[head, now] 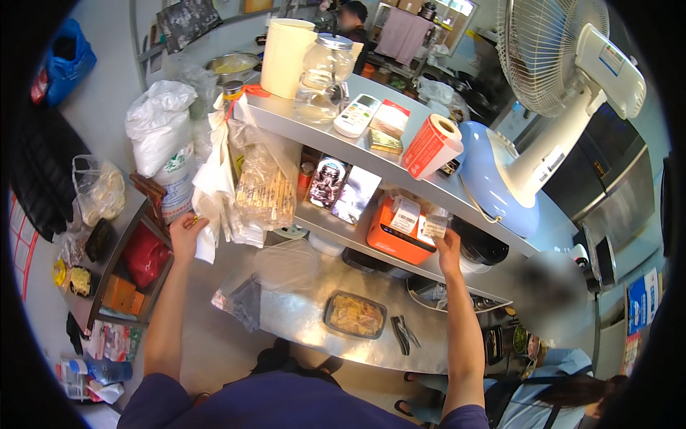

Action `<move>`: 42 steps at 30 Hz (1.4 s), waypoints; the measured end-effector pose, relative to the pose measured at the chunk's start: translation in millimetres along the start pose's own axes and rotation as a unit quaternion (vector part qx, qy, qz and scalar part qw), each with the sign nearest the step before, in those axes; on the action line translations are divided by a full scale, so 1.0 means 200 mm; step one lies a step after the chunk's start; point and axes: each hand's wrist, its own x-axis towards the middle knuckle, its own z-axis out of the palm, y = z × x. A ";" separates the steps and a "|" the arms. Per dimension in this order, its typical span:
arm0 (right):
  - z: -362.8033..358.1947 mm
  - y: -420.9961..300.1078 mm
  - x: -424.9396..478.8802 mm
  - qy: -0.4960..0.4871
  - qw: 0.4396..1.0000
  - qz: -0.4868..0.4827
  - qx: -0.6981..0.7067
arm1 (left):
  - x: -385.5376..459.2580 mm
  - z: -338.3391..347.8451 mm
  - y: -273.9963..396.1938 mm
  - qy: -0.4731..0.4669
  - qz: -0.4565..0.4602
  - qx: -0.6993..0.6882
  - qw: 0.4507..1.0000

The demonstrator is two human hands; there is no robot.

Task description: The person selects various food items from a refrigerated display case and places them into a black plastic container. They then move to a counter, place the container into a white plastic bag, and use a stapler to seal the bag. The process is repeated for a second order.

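My left hand [185, 230] pinches the edge of the white plastic bags [211, 198], which hang in a bunch from the left end of the shelf. With my right hand [450, 249] I hold a small printed paper slip [435, 225] in front of the orange label printer [391, 236]. Another printed slip [405, 213] lies on top of the printer. Below, on the steel counter [300, 316], stands a black plastic tray of food [356, 315] without a lid. Clear plastic lids [286, 265] lie behind it to the left.
A dark hand tool [401, 333] lies right of the tray. Wrapped chopsticks [265, 198] hang beside the bags. An electric fan [514, 171], a label roll [433, 146], a remote control [357, 115] and a glass jar [324, 75] stand on the upper shelf. A co-worker [557, 370] is at the right.
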 end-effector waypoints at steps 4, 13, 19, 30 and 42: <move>0.01 0.01 0.01 -0.020 1.000 0.006 -0.011 | -0.04 -0.08 0.06 -0.069 -0.068 -0.013 0.995; 0.06 -0.02 0.03 0.020 0.998 0.006 0.056 | -0.12 -0.13 0.11 -0.077 -0.056 0.000 0.995; 0.07 -0.01 0.05 -0.011 0.997 0.003 0.073 | -0.16 -0.21 0.04 -0.018 -0.036 0.024 0.999; -0.03 0.11 0.07 -0.049 0.998 -0.028 0.031 | -0.34 -0.09 0.21 0.047 0.048 0.138 0.988; 0.06 0.31 -0.82 0.042 0.977 0.043 -0.204 | -1.10 -0.32 0.32 0.073 -0.052 0.218 0.972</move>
